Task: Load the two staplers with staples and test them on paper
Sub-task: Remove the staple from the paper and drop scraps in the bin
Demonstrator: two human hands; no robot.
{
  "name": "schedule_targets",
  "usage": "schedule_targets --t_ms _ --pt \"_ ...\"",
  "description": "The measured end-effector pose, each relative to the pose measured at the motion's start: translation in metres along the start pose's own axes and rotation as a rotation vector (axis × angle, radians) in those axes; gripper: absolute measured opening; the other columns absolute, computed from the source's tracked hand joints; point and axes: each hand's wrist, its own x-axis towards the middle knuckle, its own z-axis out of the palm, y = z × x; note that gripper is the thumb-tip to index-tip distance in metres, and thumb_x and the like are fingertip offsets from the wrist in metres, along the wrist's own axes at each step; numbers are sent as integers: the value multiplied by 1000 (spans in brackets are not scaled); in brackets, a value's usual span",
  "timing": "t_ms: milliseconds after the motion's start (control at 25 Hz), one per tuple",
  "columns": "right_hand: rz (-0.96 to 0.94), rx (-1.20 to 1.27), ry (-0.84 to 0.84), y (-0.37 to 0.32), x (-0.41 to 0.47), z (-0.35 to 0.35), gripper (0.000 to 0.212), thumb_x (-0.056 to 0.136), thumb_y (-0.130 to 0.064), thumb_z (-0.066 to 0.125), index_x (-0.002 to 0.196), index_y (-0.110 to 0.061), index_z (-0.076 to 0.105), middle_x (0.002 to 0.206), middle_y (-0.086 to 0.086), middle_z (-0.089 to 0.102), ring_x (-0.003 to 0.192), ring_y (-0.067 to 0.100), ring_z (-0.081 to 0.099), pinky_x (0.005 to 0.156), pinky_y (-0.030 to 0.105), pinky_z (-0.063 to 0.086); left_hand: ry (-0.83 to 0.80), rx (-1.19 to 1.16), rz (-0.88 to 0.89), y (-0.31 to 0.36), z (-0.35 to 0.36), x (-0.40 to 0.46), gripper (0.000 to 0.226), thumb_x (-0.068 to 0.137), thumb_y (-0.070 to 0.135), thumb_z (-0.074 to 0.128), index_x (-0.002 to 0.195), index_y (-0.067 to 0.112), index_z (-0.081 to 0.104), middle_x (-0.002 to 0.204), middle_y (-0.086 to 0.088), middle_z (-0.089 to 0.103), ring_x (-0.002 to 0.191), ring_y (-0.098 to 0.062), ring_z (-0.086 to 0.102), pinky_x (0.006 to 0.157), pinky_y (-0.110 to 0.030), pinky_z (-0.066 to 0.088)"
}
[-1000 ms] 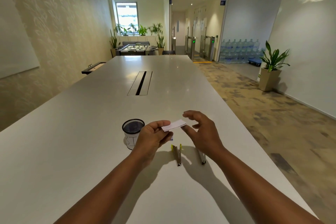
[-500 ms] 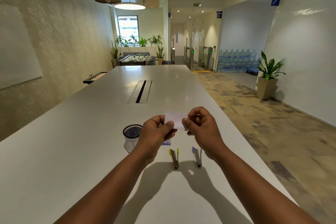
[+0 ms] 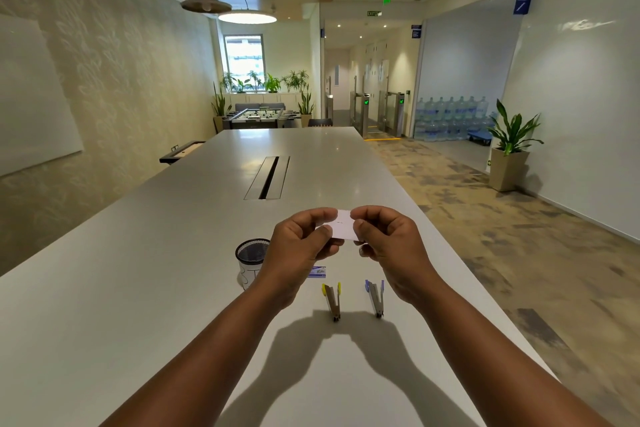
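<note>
Over a long white table (image 3: 138, 288), a small paper slip (image 3: 343, 226) is pinched at centre frame by left hand (image 3: 298, 253) and right hand (image 3: 391, 250), seemingly for staple inspection, two staplers (image 3: 332, 300) lying below.

Two bare forearms, sleeveless as far as frame edge. Left hand (image 3: 298, 253) and right hand (image 3: 394, 253): no gloves, rings, watch or wristband visible. Short nails on the fingers (image 3: 325, 230).

Both forearms reach forward and converge, the left hand (image 3: 300, 246) and right hand (image 3: 391, 246) raised side by side, nearly touching. Each pinches between thumb and curled fingers, thumbs facing the camera, knuckles turned outward.
</note>
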Motion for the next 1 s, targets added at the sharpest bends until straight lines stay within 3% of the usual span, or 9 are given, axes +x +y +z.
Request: schedule_targets --t_ms 360,560,1000 --pt "67 73 -18 -4 -3 2 23 93 1 64 108 -13 74 95 12 76 73 17 65 68 31 53 26 -160 -135 6 -3 0 19 95 -1 63 109 8 73 102 -16 77 80 -21 76 77 -29 64" --pt "81 112 -5 -5 -6 2 23 93 2 63 107 -13 74 90 10 76 73 19 64 70 33 54 30 -174 -139 9 -2 -1 19 94 0 64 109 7 73 103 -17 78 82 -22 77 80 -31 64" --pt "204 322 -16 -5 -7 4 23 93 7 60 110 -2 72 82 12 70 65 16 60 59 26 51 37 -161 -116 10 0 -2 20 93 3 66 111 9 73 105 -14 78 84 -21 77 79 -29 63"
